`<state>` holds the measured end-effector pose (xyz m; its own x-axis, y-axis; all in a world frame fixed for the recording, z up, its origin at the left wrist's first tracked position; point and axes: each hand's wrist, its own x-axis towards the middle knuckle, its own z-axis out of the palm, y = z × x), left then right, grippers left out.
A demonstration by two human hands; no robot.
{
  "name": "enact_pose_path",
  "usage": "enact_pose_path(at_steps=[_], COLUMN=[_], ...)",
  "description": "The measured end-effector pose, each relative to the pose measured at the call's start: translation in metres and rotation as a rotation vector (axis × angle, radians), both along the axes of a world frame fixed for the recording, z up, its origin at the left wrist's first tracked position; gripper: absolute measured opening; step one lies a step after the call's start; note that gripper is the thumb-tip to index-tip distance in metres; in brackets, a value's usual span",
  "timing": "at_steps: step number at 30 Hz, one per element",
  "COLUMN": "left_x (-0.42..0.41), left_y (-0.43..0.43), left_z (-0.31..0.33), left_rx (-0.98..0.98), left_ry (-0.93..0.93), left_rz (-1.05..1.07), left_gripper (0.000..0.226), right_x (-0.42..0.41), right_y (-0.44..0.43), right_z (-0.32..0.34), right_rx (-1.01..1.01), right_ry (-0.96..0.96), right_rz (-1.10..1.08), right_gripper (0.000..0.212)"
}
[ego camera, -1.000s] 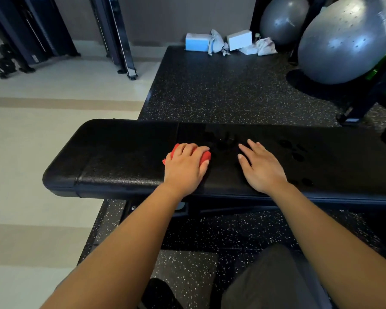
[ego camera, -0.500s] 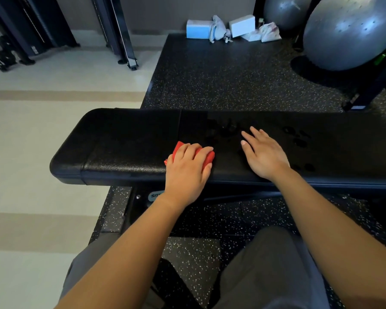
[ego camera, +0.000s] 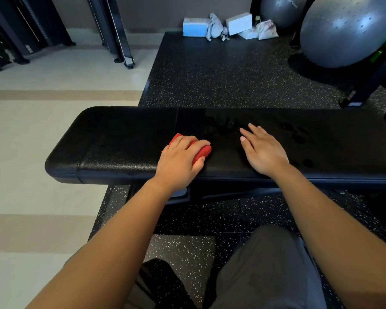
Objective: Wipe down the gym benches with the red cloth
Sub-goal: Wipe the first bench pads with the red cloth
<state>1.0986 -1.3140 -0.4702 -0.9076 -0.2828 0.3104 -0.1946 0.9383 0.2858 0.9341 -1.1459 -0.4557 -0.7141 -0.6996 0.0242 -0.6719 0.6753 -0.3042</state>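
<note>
Wiping step: my left hand presses the red cloth on the counter, fingers curled over it. Right hand flat, fingers spread. Next, probably: wipe toward the dark spots.

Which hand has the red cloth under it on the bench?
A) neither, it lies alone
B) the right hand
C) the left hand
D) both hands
C: the left hand presses the red cloth onto the bench, while the right hand lies flat and bare.
</note>
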Motion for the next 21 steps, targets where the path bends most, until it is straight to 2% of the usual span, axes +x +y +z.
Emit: enact_pose_path(at_steps=[4,11,17,21], left_x=[0.01,-0.012,-0.049,-0.042], left_y=[-0.001,0.012,0.006,0.008], left_z=[-0.004,0.0,0.005,0.007], left_rx=[-0.045,-0.094,-0.042,-0.034], left_ry=[0.008,0.051,-0.062,-0.077], left_rz=[-0.007,0.14,0.195,0.196], left_gripper=[0.049,0.043,0.039,0.042], right_x=[0.001,0.0,-0.004,-0.003], right_y=[0.0,-0.002,-0.003,-0.003], right_z=[0.0,-0.002,-0.003,-0.004], right_rx=[-0.001,0.015,0.013,0.021], right_ry=[0.001,0.023,0.032,0.043], right_rz=[0.004,-0.006,-0.008,0.012], right_gripper=[0.05,0.051,0.051,0.052])
